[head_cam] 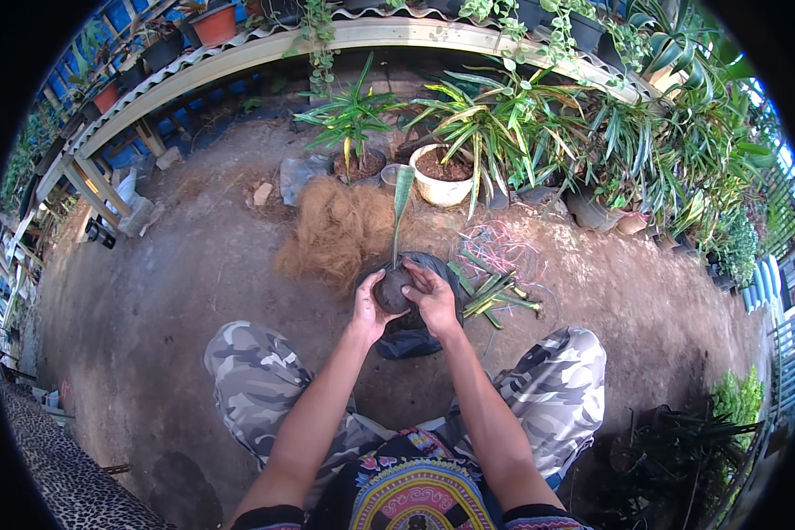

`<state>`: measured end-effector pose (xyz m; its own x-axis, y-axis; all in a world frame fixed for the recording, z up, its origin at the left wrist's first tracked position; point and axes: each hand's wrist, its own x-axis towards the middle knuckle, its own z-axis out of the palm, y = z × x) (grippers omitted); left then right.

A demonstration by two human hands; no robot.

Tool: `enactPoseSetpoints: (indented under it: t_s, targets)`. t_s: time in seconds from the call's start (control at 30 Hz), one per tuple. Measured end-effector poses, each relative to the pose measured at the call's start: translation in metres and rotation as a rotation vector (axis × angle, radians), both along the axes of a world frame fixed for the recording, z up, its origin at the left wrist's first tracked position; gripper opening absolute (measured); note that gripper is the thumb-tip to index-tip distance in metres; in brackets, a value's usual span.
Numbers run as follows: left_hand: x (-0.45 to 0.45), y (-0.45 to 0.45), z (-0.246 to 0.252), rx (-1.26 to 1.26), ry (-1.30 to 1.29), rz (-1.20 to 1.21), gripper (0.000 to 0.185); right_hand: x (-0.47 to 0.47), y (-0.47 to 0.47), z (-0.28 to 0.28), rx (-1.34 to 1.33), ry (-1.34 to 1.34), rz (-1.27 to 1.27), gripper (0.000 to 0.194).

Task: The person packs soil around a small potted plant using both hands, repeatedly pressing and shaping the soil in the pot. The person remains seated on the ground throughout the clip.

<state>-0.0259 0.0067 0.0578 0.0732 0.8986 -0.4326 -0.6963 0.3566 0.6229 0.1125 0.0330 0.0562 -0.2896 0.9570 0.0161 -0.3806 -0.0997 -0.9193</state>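
Observation:
Between my two hands sits a dark ball of soil (392, 290), from whose top a single long green leaf cutting (403, 192) stands upright. My left hand (370, 310) cups the ball's left side and underside. My right hand (432, 299) presses on its right side, thumb on the front face. Beneath and behind the ball lies an open black plastic bag (407, 348) on the ground. A heap of brown coconut fibre (331, 228) rests beyond my left hand. Right of the bag are several cut green leaf pieces (493, 295) and a tangle of pink and white plastic string (503, 248).
Past the fibre stand a dark pot with a leafy plant (358, 162), a white pot (442, 187) and a small clear cup (391, 175). A long bench (397, 33) holding potted plants curves along the back. Dense plants (669, 146) line the right side.

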Motion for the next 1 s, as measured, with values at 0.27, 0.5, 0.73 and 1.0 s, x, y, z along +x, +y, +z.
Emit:
enactPoseSetpoints:
  t_s: [0.27, 0.5, 0.73, 1.0]
  targets:
    - [-0.005, 0.004, 0.001, 0.002, 0.022, 0.004, 0.05, -0.005, -0.01, 0.015, 0.032, -0.547, -0.068, 0.08]
    - [-0.009, -0.005, 0.014, -0.047, -0.079, -0.03, 0.061, 0.002, -0.011, 0.023, -0.142, -0.427, 0.12, 0.08]
    - [0.0, -0.003, 0.007, 0.018, -0.023, 0.042, 0.045, -0.001, -0.016, 0.029, -0.27, -0.195, 0.161, 0.068]
    - [0.0, -0.002, -0.005, 0.073, 0.009, 0.043, 0.032, -0.001, -0.015, 0.017, -0.2, -0.162, 0.183, 0.069]
